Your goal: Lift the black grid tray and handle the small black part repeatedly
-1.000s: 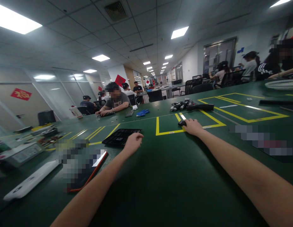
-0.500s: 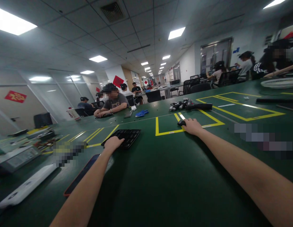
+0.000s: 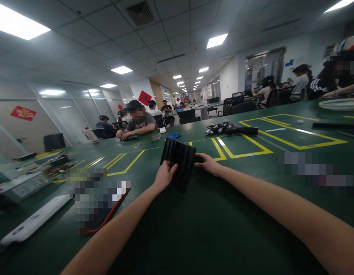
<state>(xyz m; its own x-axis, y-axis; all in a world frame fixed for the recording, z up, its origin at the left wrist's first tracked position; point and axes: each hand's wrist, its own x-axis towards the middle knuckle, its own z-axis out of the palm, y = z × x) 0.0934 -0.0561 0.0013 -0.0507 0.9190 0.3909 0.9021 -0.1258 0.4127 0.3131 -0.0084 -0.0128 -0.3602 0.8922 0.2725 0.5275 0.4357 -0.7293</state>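
Observation:
Between my hands, a black gridded plastic tray (image 3: 181, 154) is held tilted up off the green table. My left hand (image 3: 164, 175) grips its lower left edge, with the thumb lying over the near face. My right hand (image 3: 208, 164) is closed on a small black object (image 3: 198, 159) at the tray's right edge. Fingers and the tray hide most of that object, so its kind is unclear. Whether it touches the tray I cannot tell.
An orange-edged phone (image 3: 104, 210) and a long white object (image 3: 36, 219) lie left on the green table (image 3: 177, 236). Further off are blue gloves (image 3: 174, 136), black cables (image 3: 218, 128) and yellow tape (image 3: 250, 154). A person (image 3: 138, 122) sits across the table.
My left hand has lifted the tray from the table, moved it right and tilted it up. My right hand has brought the small black object left to the tray's side.

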